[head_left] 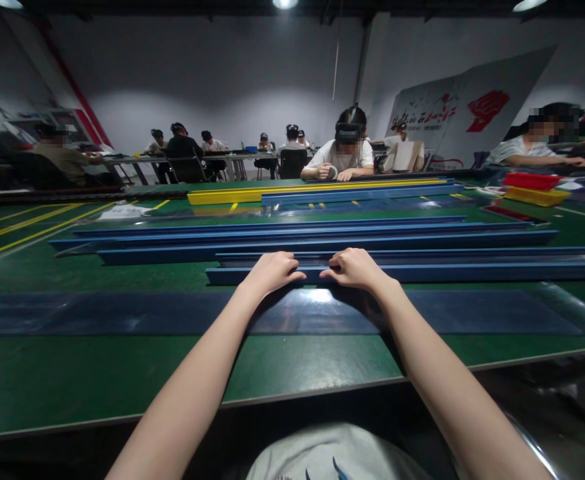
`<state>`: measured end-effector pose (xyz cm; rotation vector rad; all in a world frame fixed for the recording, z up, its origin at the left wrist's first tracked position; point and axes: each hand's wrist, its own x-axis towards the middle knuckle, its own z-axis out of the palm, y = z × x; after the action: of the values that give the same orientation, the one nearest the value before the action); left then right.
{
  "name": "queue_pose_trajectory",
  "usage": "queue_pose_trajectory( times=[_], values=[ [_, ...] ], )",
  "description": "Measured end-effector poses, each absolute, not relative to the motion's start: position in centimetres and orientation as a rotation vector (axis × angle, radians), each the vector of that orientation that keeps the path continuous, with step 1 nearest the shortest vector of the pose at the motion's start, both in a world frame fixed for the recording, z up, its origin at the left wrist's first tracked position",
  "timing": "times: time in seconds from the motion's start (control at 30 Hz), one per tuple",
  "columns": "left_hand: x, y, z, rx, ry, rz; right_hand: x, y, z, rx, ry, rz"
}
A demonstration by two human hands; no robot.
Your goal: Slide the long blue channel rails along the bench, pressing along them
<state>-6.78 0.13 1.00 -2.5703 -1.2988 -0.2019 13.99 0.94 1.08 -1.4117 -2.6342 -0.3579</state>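
A long blue channel strip (pixel 447 272) lies across the green table (pixel 302 367), its left end a little left of my hands. My left hand (pixel 276 271) grips it near that end, fingers curled over the top and thumb along the near side. Just to the right, my right hand (pixel 353 267) holds the same strip in a like way, the thumbs pointing at each other with a small gap between. In front of the strip a clear plastic film (pixel 162 313) lies flat.
More blue strips (pixel 182 252) lie behind. Farther back are a yellow strip (pixel 222 197), a blue strip (pixel 297 199), a red bin (pixel 531 181) and a yellow bin (pixel 537 195). A person (pixel 342 157) sits across the table; others sit beyond.
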Motion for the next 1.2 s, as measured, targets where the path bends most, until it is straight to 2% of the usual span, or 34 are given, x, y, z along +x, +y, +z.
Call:
queue_pose_trajectory(
  times=[0.47,0.7,1.2],
  values=[
    [-6.4,-0.1,1.2,-2.625,-1.286,-0.246,14.7,0.7,1.2,-1.545,-2.617,-0.332],
    [-7.3,0.3,1.4,-2.649,-1.325,-0.331,14.5,0.5,1.2,-1.508,-2.623,-0.330],
    [-7.6,0.6,1.5,-2.661,-1.401,-0.279,13.0,-0.3,1.3,-1.372,-2.669,-0.260]
  ],
)
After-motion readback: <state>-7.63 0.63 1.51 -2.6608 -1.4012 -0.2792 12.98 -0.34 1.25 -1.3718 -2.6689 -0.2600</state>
